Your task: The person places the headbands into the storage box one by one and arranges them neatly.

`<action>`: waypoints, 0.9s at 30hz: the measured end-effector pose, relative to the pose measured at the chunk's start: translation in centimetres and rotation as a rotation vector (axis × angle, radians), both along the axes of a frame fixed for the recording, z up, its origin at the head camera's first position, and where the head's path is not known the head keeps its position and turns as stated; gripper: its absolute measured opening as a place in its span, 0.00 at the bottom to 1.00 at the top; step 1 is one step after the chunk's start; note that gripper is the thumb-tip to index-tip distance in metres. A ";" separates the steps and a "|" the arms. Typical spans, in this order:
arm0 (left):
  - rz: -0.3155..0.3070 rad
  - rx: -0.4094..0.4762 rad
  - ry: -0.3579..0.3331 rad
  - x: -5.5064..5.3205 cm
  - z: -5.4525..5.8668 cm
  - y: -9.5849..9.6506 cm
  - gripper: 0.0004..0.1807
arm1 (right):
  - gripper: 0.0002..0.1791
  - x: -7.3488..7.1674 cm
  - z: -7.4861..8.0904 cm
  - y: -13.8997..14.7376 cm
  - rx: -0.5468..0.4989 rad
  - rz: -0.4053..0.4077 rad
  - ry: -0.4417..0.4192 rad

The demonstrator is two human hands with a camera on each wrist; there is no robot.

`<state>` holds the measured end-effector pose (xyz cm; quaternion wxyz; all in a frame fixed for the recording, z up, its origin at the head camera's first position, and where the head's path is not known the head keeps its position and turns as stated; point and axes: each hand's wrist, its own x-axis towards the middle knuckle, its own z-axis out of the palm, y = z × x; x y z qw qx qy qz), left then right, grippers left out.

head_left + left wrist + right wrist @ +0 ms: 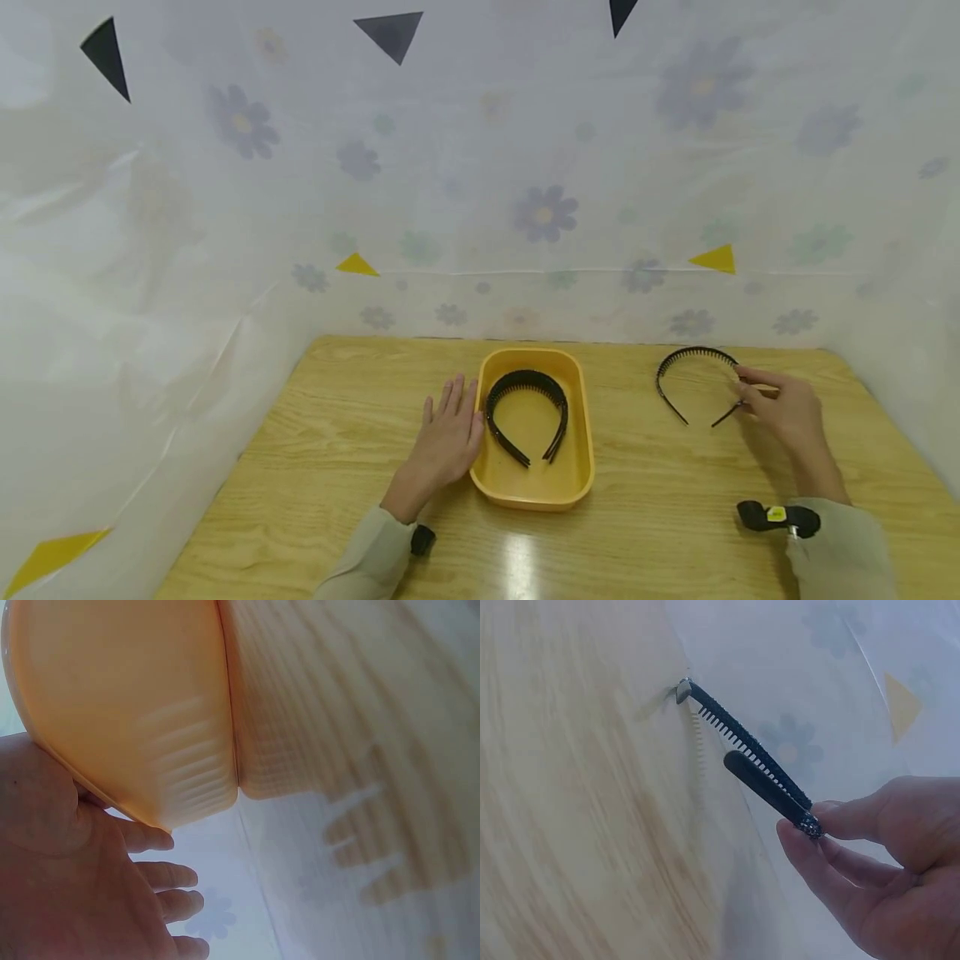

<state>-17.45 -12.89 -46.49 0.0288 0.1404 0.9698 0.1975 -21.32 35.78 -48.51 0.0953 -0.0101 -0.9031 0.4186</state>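
Observation:
A black toothed headband (697,350) is at the right of the table, its two ends pointing toward me. My right hand (787,412) pinches its right side between thumb and fingers; the right wrist view shows the headband (754,754) from its side, teeth along the inner edge. Left of it stands a yellow plastic tray (532,496) holding black headbands (528,379) that lie stacked together, their number hard to tell. My left hand (446,437) rests with straight fingers against the tray's left side. In the left wrist view the fingers (172,874) spread beside the tray wall (112,697).
The wood-grain table (315,467) ends at the back against a flower-printed plastic sheet (480,208), which also rises along both sides. Yellow and black triangles are stuck on the sheet. A black wrist camera strap (780,517) sits on the right sleeve.

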 end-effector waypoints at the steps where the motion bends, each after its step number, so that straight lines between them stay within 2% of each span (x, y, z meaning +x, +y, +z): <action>1: 0.000 -0.002 0.000 0.0 0.0 0.0 0.33 | 0.23 -0.1 0.1 -0.2 0.010 -0.004 -0.003; 12: -0.003 -0.018 0.017 -0.3 0.1 -0.1 0.33 | 0.18 -0.5 0.8 -1.8 0.207 -0.027 0.052; 21: 0.004 -0.030 0.012 -0.2 0.3 -0.3 0.33 | 0.18 -0.2 1.5 -2.6 0.111 -0.019 0.102; 27: -0.003 -0.039 0.028 -0.6 0.9 -0.4 0.32 | 0.19 -0.5 2.8 -3.3 0.119 -0.036 0.138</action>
